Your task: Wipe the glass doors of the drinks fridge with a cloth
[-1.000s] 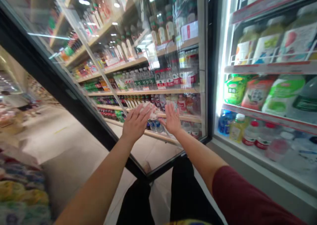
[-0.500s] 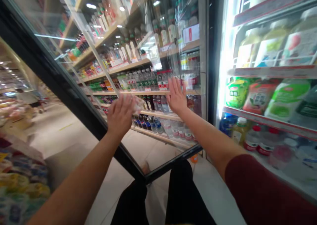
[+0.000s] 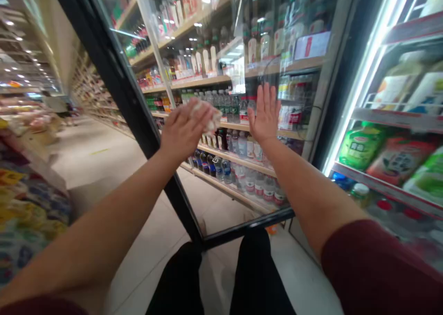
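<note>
A glass cooler door with a black frame [image 3: 138, 121] stands swung out in front of me. My left hand [image 3: 182, 130] is pressed over a crumpled pale cloth [image 3: 212, 115] against the pane, left of its middle. Part of the cloth shows past the fingertips; the rest is hidden under the palm. My right hand [image 3: 266, 114] lies flat at the glass, fingers stretched upward, holding nothing. Whether its whole palm touches the pane I cannot tell. Shelved bottles [image 3: 218, 165] appear through or in the glass behind both hands.
On the right, the lit cooler shelves hold drink bottles and a green pouch-like pack [image 3: 362, 144]. Colourful packaged goods [image 3: 27, 222] are stacked at the lower left. A tiled aisle [image 3: 100, 144] runs back on the left. My knees are close to the door's bottom rail [image 3: 249, 226].
My left hand and the cloth have moved up and rightward in view. The right hand sits slightly higher and further right. The whole view has shifted, with the door frame displaced rightward.
</note>
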A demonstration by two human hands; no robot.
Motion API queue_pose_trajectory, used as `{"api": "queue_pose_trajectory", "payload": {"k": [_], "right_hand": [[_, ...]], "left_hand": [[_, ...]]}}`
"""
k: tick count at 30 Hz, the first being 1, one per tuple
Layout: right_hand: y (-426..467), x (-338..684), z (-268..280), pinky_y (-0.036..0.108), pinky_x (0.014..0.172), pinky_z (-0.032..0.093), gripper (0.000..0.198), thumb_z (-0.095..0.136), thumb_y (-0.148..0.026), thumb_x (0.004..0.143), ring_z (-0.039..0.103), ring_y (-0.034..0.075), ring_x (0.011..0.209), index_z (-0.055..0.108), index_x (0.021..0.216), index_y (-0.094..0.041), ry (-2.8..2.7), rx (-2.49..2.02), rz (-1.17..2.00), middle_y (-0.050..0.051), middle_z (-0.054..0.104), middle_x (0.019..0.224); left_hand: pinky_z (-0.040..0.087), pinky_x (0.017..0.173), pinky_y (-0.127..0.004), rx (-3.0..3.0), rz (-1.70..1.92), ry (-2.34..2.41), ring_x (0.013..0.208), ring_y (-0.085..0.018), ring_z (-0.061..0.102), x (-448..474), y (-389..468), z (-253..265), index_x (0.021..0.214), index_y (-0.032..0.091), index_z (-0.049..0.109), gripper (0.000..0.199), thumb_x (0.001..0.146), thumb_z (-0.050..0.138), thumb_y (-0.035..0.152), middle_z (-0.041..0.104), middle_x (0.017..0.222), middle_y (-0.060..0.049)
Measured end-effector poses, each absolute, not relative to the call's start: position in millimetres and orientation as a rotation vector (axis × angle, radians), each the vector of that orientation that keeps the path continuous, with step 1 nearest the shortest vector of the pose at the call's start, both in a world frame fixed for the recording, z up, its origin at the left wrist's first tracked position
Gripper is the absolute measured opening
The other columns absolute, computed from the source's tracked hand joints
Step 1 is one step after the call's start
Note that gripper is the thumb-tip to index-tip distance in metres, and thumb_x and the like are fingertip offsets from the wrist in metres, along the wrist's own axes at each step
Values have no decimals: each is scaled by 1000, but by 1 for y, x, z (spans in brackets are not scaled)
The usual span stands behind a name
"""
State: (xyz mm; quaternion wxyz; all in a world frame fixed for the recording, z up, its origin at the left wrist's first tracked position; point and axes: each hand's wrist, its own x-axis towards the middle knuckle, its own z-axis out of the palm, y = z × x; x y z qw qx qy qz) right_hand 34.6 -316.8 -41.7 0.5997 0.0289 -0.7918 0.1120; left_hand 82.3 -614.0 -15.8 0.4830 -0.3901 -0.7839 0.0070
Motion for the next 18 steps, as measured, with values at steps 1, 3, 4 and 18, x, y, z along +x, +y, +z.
{"api": "queue_pose_trajectory", "payload": {"k": [1,3,4,18], "right_hand": [[-315,34,-42,60,139,16,77,9,-58,111,14,28,170,27,172,-15,-1839,62,255,11,18,181],[-314,33,-42,61,138,16,76,11,-56,111,15,29,170,26,173,-14,-1844,53,249,12,19,181],[-313,34,-43,61,138,17,76,12,-55,111,15,29,170,25,173,-14,-1843,53,246,12,20,181],[-311,34,-48,61,138,20,77,14,-54,106,18,28,170,27,173,-18,-1784,40,285,10,28,177]], "left_hand": [[15,136,-61,-885,-17,-1869,169,-29,10,80,-617,-6,168,18,40,56,114,37,27,38,173,-9],[7,134,-67,-800,-63,-1804,169,-31,-5,75,-618,-4,171,12,31,59,113,38,25,26,177,-13],[7,135,-66,-803,-62,-1789,169,-30,-6,74,-615,-12,170,12,33,59,113,37,24,26,177,-13],[13,136,-63,-677,-98,-1700,169,-31,-3,78,-617,-44,173,20,31,64,110,42,18,25,178,-8]]}}
